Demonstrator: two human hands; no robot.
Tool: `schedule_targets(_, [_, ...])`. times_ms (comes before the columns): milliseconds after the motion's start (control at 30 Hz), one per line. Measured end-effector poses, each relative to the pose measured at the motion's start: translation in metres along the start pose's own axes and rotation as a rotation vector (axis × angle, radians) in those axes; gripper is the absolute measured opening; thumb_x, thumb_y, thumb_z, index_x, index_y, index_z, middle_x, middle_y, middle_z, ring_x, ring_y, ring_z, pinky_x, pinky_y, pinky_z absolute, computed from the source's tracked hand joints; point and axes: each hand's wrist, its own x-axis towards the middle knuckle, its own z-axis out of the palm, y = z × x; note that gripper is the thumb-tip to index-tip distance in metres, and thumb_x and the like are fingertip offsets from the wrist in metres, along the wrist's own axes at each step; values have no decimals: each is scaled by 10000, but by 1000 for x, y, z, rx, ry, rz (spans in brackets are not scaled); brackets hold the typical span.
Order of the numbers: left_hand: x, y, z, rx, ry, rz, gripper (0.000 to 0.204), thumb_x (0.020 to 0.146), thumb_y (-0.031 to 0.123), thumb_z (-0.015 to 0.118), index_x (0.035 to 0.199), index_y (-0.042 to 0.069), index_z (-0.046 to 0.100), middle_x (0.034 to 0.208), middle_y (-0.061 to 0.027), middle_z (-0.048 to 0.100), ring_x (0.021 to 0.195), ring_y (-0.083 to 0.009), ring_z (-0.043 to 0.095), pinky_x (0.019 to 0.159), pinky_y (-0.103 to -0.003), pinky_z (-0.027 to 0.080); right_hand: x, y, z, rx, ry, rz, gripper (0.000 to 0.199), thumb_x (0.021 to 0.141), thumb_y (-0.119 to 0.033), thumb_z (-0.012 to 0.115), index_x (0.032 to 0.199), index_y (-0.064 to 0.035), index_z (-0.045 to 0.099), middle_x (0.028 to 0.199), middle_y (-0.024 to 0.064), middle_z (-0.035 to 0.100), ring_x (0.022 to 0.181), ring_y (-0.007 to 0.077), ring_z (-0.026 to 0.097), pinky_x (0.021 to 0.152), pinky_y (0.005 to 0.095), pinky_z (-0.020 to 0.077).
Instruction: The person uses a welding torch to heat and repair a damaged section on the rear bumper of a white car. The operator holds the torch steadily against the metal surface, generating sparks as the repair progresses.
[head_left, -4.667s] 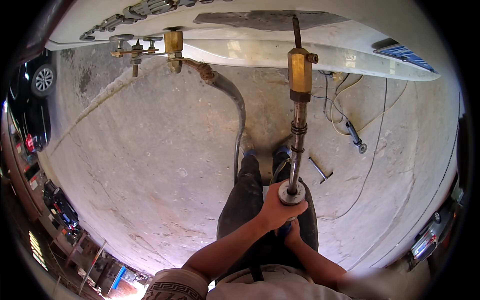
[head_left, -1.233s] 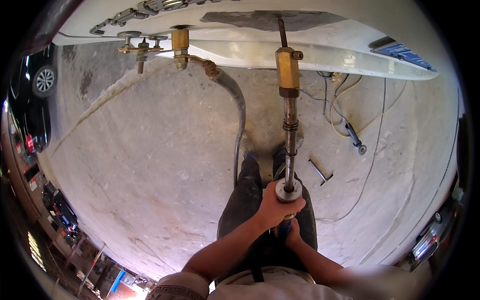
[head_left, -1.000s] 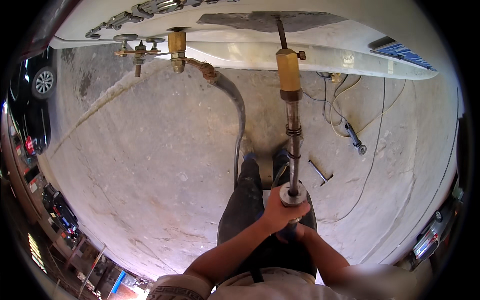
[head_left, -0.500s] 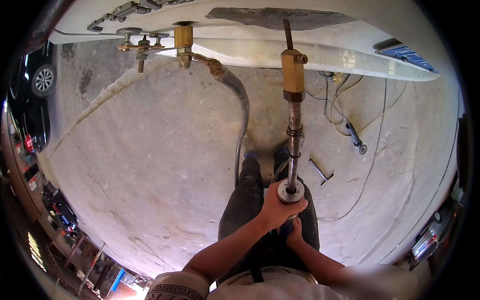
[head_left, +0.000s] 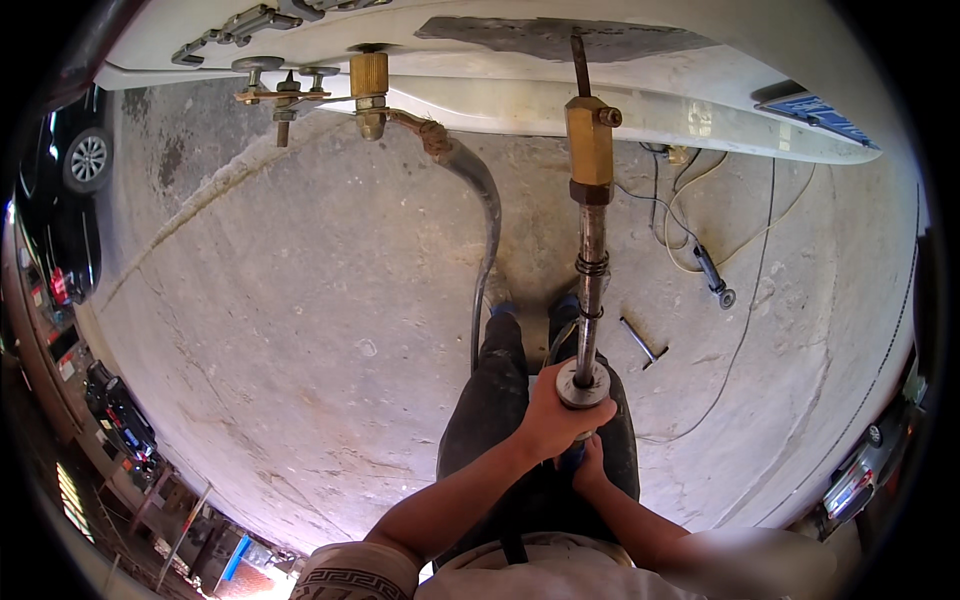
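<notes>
Right under the left hand (head_left: 548, 420), the fingers are wrapping tight around the round metal weight (head_left: 583, 383) on the long metal rod (head_left: 590, 290). Just below it, the right hand (head_left: 588, 468) is closing its fingers on the blue grip at the rod's near end, so the left hand is sitting nearer the far end. Away from both hands, the rod is pointing straight out to the brass block (head_left: 590, 150), which is touching the white car panel (head_left: 640, 85).
</notes>
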Motion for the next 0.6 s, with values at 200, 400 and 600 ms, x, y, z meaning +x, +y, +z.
schedule_targets(200, [1,-2,-1,-24,-17,-3,179,787,58,755,835,63,582,730,30,581,667,-55,540,610,-253,453,0,-1,0,-21,3,-4,374,1027,-291,433,1192,9,582,1087,82,665,979,158,650,862,294,496])
schedule_targets(400, [1,3,-1,-60,-13,-21,177,795,49,755,846,57,585,741,13,606,663,-69,578,606,-256,476,-5,-14,16,-121,75,11,395,1026,-305,443,1221,15,567,1102,84,662,989,159,649,868,293,494])
schedule_targets(600, [1,1,-2,-61,-13,-31,182,794,50,756,853,54,583,738,11,608,661,-69,581,606,-254,476,-2,-5,4,-46,18,11,425,1027,-335,443,1234,18,557,1117,89,658,1008,161,643,885,298,487])
